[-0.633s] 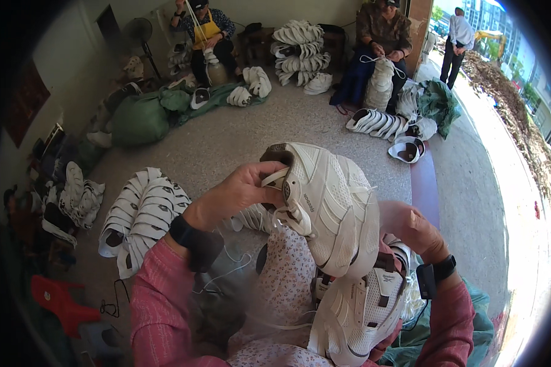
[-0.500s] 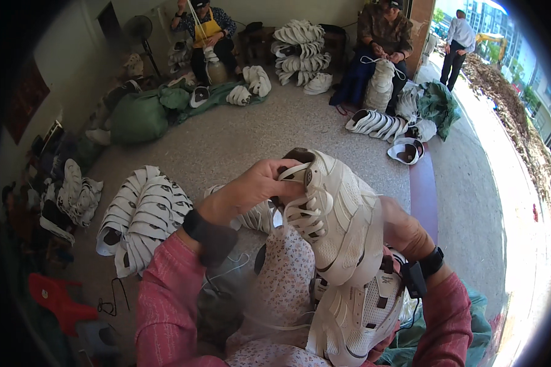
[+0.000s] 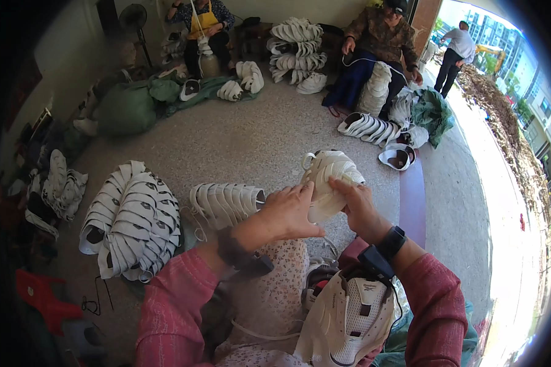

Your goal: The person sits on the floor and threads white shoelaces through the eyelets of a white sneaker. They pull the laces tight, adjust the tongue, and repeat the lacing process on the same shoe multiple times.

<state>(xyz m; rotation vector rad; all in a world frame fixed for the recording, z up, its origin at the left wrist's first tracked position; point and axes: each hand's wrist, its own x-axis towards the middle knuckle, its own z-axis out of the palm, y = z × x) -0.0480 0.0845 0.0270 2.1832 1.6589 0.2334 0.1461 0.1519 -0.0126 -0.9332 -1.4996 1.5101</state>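
Observation:
Held out in front of me above the floor is a cream shoe upper [image 3: 332,171] with laces, possibly more than one nested together. My right hand [image 3: 362,205] grips its right side, thumb on top. My left hand [image 3: 288,214] rests against the near left side, fingers and thumb spread apart. On my lap, over flower-patterned cloth, lie more cream and white mesh shoe uppers [image 3: 349,312]. A loose white lace [image 3: 266,335] trails across the cloth. Just beyond my left wrist, a nested row of white uppers [image 3: 223,202] lies on the floor.
A large double row of nested uppers [image 3: 134,220] sits at left, near a red stool [image 3: 46,303]. Green sacks [image 3: 131,110] lie farther back. One seated person [image 3: 208,30] and another [image 3: 379,43] handle uppers. Someone stands outside [image 3: 456,52] by the doorway.
The cream upper has moved up and away from my lap, now turned. My left hand has let go of its tongue area and spread open. The seated person at right has moved their hands apart.

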